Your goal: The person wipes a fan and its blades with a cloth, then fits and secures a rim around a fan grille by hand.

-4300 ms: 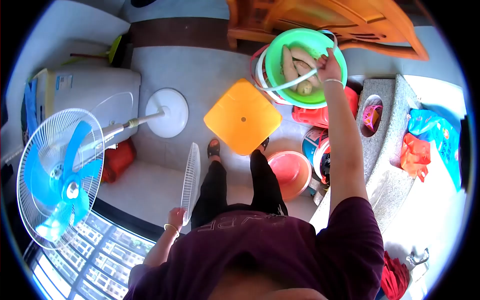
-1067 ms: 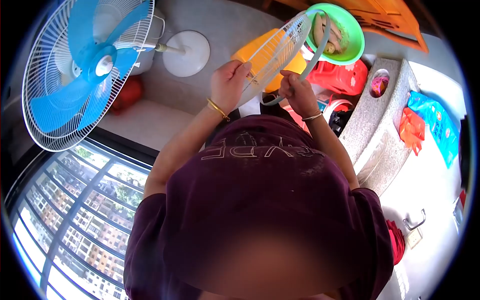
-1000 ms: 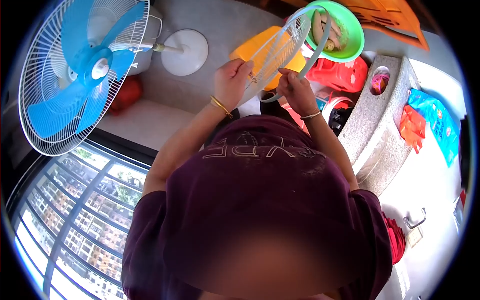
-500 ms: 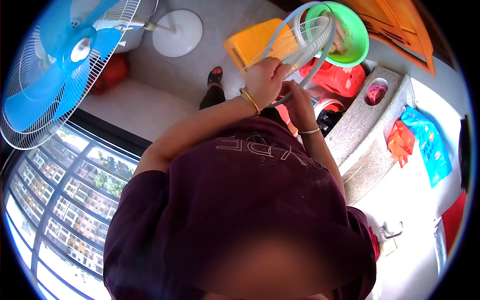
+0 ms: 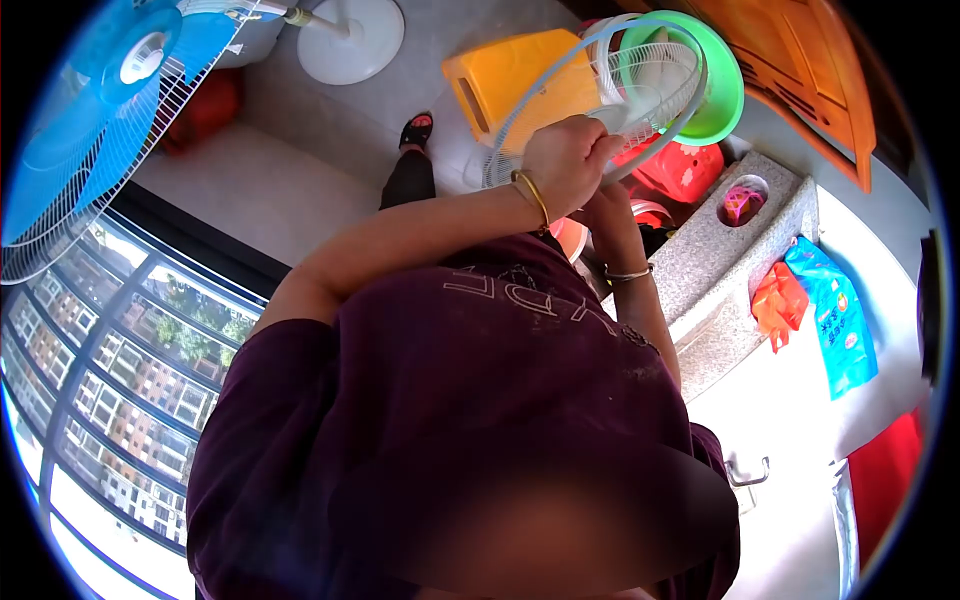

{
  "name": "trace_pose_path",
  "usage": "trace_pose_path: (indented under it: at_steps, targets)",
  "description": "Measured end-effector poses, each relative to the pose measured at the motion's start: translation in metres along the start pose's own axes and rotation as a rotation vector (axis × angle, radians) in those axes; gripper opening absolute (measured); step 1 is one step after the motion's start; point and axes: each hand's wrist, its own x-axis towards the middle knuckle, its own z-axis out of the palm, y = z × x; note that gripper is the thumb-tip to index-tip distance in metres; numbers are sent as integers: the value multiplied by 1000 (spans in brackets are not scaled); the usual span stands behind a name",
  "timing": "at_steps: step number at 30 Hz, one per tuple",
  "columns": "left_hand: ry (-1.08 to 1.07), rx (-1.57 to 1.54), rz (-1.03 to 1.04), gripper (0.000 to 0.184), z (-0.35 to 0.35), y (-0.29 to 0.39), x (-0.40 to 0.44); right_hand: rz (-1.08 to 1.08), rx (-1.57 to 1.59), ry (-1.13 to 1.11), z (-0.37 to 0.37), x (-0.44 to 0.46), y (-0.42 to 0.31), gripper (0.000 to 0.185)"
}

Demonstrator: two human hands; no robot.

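Note:
Closed in a fist, my left hand (image 5: 568,162) wears a gold bangle and grips the white wire fan grille (image 5: 655,70). A thin pale ring (image 5: 690,110) loops around the grille. Just below and right of it, my right hand (image 5: 608,212) is closed at the ring's lower edge, its fingers partly hidden behind my left hand. At the upper left stands a fan (image 5: 140,60) with blue blades, its front uncovered, on a round white base (image 5: 352,40).
Beyond my hands are a yellow stool (image 5: 520,75), a green basin (image 5: 722,95) and a red container (image 5: 685,172). A stone ledge (image 5: 700,250) runs at the right, with blue (image 5: 835,310) and orange bags (image 5: 778,303) beside it. Orange wooden furniture (image 5: 800,80) stands upper right.
The grille and ring were apart, one in each hand, and are now together. Both hands have shifted right, my left crossing in front of my right. The view has turned, moving the fan further left.

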Motion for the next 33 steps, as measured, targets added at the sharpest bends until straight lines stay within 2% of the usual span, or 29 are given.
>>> trace_pose_path:
  at_steps: [5,10,16,19,22,26,32,33]
  targets:
    - [-31,-4,-39,25,3,1,2,-23,-114,-22,-2,-4,-3,30]
    - [4,-18,-31,25,11,0,-3,-240,-417,-90,-12,-2,10,31]
    - [44,-32,-3,23,17,-6,-2,-179,-385,18,-1,-4,4,36]
    - [60,-24,6,23,18,-7,-3,-151,-345,3,-6,1,8,39]
    - [74,-20,-12,24,18,-4,-3,-207,-483,14,-5,-1,3,39]
    - [77,-21,-42,24,16,0,-4,-166,-459,33,-5,0,4,40]
    - [104,-50,-12,22,16,-1,-4,-311,-641,-73,-19,9,12,37]
    - [106,-52,-11,22,16,-2,-3,-334,-525,-48,-8,3,3,34]
